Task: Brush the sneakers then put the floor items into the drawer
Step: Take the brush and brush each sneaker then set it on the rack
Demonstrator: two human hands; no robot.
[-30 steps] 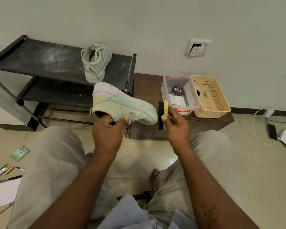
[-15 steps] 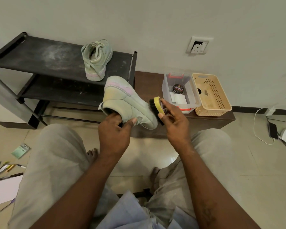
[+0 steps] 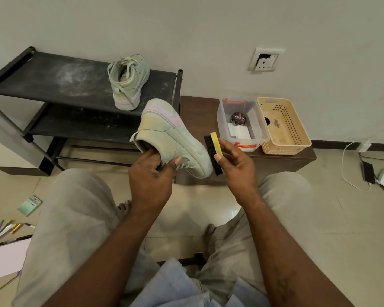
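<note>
My left hand [image 3: 150,177] grips a pale green sneaker [image 3: 171,138] with a pink stripe, fingers inside its opening, heel tilted up and toe pointing down to the right. My right hand [image 3: 235,167] holds a shoe brush [image 3: 213,151] with a yellow back; its black bristles face the sneaker's toe and sit right beside it. The second sneaker [image 3: 126,82] stands on the top shelf of the black shoe rack [image 3: 53,78]. Pens [image 3: 7,229], a green packet [image 3: 29,206] and white paper [image 3: 5,258] lie on the floor at the left.
A low brown cabinet [image 3: 197,111] stands against the wall, carrying a clear box [image 3: 222,116] with a polish tin and a beige basket [image 3: 297,138]. A phone on a cable [image 3: 368,172] lies on the floor at right. My knees fill the foreground.
The sneaker's heel has tipped further upward and its toe down. The brush has moved along the toe, turning from flat against it to more upright beside it.
</note>
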